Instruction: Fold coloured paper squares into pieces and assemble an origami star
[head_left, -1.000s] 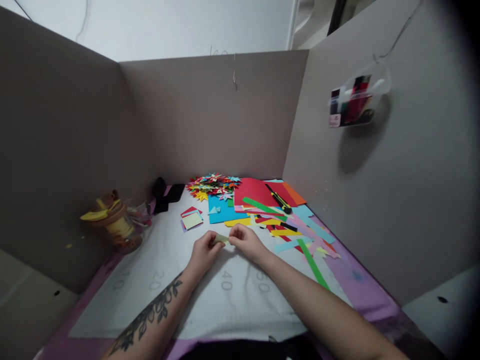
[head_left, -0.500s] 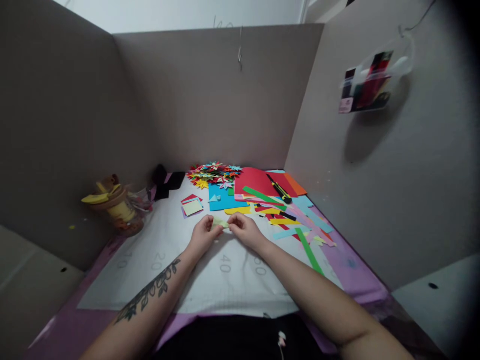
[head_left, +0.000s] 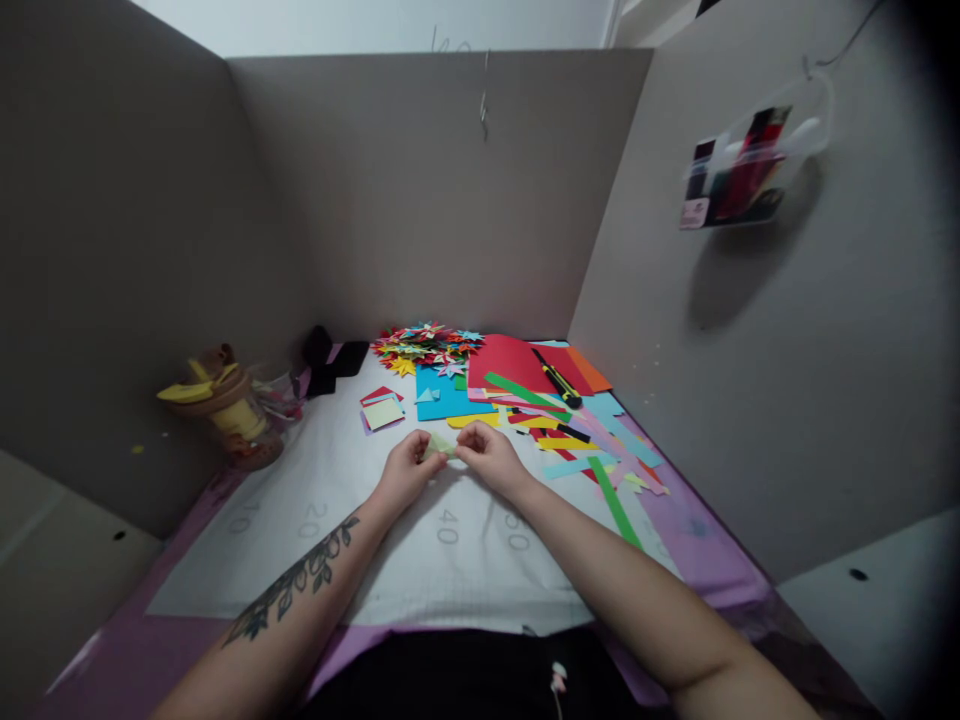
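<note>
My left hand [head_left: 405, 467] and my right hand [head_left: 487, 459] meet over the middle of the white cutting mat [head_left: 315, 540]. Both pinch a small pale green folded piece of paper [head_left: 438, 446] between their fingertips, one at each end. The paper is held just above the mat. A tattoo runs along my left forearm.
A heap of folded paper stars [head_left: 424, 348] lies at the back. Coloured sheets and strips [head_left: 547, 410] with a utility knife [head_left: 558, 379] spread to the right. Small paper squares [head_left: 382, 410] lie left of centre. A jar with a yellow-brown lid [head_left: 221, 405] stands at the left. Cardboard walls [head_left: 420, 190] enclose the desk.
The view has tilted down a little since the first frame. My hands keep working the green paper in the same spot, with only small finger movements.
</note>
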